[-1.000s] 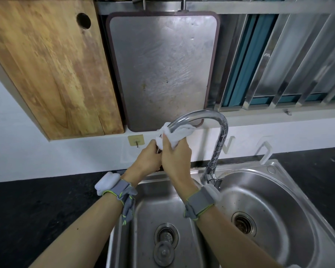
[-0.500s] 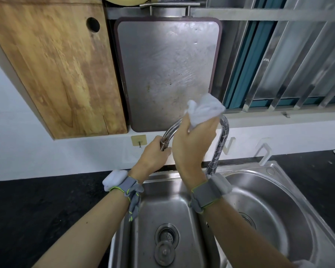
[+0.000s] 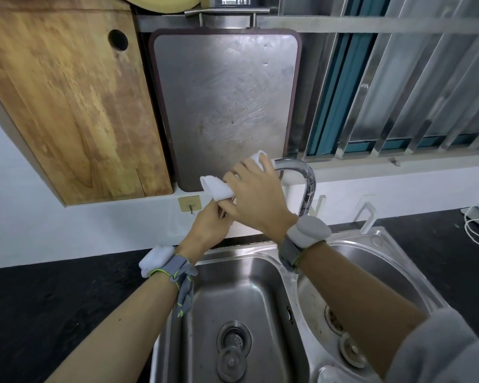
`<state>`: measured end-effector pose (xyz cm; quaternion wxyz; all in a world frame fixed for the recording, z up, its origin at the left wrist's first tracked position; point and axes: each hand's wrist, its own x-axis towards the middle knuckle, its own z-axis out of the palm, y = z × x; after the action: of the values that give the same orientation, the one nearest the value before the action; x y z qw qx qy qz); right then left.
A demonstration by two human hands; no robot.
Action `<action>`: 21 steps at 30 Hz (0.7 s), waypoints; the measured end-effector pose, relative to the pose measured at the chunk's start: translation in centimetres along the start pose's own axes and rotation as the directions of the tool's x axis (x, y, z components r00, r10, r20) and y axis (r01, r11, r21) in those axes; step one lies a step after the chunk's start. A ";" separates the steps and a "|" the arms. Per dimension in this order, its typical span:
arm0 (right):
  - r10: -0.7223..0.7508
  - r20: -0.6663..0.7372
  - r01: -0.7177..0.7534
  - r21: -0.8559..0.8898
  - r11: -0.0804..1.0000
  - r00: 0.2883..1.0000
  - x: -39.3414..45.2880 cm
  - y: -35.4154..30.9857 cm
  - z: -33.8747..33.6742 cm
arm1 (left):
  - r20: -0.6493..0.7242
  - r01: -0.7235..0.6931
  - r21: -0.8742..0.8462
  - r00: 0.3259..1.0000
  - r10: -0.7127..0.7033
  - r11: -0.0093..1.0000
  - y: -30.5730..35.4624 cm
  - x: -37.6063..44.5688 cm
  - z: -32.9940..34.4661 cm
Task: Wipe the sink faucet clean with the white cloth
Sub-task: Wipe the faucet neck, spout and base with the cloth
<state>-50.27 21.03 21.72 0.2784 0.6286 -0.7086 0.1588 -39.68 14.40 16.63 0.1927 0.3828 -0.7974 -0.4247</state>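
Note:
A curved chrome faucet [image 3: 307, 178] arches over the double steel sink [image 3: 263, 254]. My right hand [image 3: 256, 193] grips the white cloth [image 3: 215, 187] wrapped round the top of the arch; cloth ends stick out left and right of the fingers. My left hand [image 3: 210, 225] holds the faucet's spout end just below. The spout tip is mostly hidden by both hands.
A wooden cutting board [image 3: 67, 106] and a grey metal board [image 3: 224, 106] lean against the wall behind the faucet. Window bars [image 3: 398, 92] stand at the right. Dark countertop [image 3: 53, 299] flanks the sink. Each basin has a drain strainer [image 3: 234, 338].
My right hand with the cloth went up to the arch's top right, then slid back left and down along the arch. My left hand stayed on the spout end.

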 end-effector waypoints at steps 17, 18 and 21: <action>0.459 0.444 -0.632 0.426 0.647 0.769 2.7 8.9 -2.3 | -0.153 0.071 0.000 0.986 -0.071 0.997 2.4 0.9 0.7; 0.465 0.465 -0.655 0.464 0.596 0.753 2.5 9.4 -2.2 | -0.152 0.069 -0.019 0.986 -0.071 0.997 2.5 0.9 0.6; 0.513 0.505 -0.715 0.563 0.414 0.694 1.5 11.1 -1.9 | -0.150 0.074 -0.102 0.985 -0.089 0.992 2.6 0.9 0.8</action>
<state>-60.83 22.69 25.46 -0.1667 0.3911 -0.7940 0.4346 -41.89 15.00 18.34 0.2542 0.4370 -0.7427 -0.4391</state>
